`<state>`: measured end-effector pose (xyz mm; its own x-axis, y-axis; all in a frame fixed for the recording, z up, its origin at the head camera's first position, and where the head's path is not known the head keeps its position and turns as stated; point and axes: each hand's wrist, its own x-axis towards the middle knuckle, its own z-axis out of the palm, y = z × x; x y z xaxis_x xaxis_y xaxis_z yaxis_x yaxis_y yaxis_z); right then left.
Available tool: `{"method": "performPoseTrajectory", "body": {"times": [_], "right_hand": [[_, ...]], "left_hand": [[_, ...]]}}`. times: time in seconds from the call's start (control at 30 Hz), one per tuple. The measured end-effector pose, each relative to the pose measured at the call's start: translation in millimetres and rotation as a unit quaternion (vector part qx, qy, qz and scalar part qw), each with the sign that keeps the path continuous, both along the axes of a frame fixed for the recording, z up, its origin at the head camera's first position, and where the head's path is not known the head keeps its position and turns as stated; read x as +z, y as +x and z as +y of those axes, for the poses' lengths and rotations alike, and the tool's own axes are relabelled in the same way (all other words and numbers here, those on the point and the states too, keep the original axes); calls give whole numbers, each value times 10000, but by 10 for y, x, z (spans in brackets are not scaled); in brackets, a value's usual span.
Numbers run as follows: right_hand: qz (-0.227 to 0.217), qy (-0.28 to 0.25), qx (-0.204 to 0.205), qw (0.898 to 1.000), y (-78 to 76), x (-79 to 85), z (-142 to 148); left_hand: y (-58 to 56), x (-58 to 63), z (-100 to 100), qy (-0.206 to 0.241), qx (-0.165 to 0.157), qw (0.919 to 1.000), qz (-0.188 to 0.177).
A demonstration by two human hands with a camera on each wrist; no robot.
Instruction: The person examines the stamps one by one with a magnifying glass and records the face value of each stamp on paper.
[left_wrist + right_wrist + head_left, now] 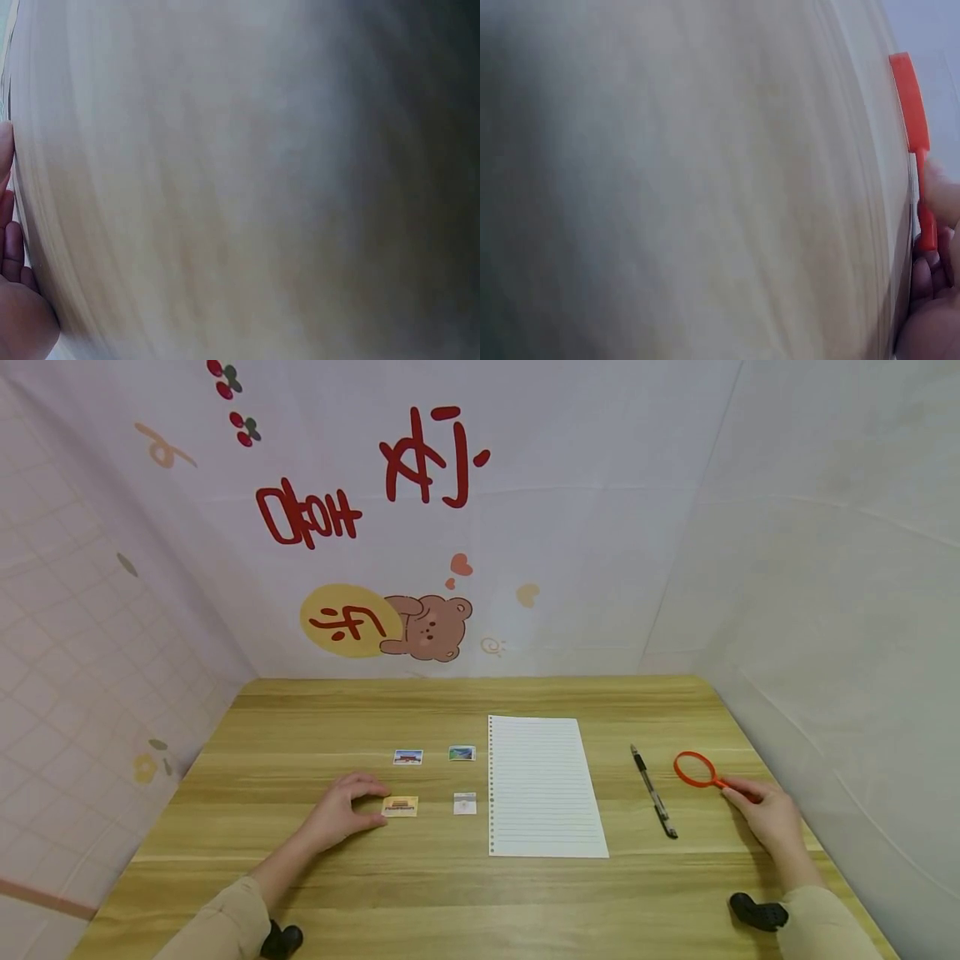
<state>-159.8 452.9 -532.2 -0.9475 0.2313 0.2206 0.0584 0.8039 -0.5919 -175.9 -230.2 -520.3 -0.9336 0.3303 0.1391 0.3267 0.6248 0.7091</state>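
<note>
My left hand (345,810) rests at the left end of a small yellow stamp (401,807) lying flat on the table. Its thumb and forefinger stand apart, near the stamp's lower and upper corners; whether they press on it is unclear. Part of the left hand (21,300) shows in the left wrist view. My right hand (768,818) holds the handle of a red magnifying glass (676,767), thumb on top. In the right wrist view, the magnifying glass (909,101) appears edge-on, low over the table, with its handle end by the curled fingers.
Nearby lie a stamp with a red building (408,757), a blue-green stamp (462,753) and a pale stamp (465,803). A lined sheet of paper (543,785) lies mid-table. Between paper and magnifying glass is a black-capped pen (654,793). Cloth-covered walls border the wooden table (450,902).
</note>
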Motion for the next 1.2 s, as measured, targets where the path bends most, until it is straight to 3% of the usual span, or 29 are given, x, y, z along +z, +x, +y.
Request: {"method": "performPoseTrajectory", "body": {"times": [0.3, 0.5, 0.67, 0.97, 1.2], "right_hand": [[80, -712, -49, 9974, 50, 123, -50], [499, -638, -70, 9967, 16, 226, -213], [921, -620, 527, 9924, -53, 289, -407], [964, -444, 1531, 9825, -144, 211, -815], [412, 43, 1627, 9858, -202, 117, -981]], "left_hand": [[-15, -34, -9, 8, 17, 10000, -31], [-28, -66, -19, 34, 48, 10000, -68], [-26, -50, -19, 53, 31, 9999, -108], [-19, -47, -20, 15, 39, 10000, -67], [-17, -52, -14, 3, 7, 10000, 19]]}}
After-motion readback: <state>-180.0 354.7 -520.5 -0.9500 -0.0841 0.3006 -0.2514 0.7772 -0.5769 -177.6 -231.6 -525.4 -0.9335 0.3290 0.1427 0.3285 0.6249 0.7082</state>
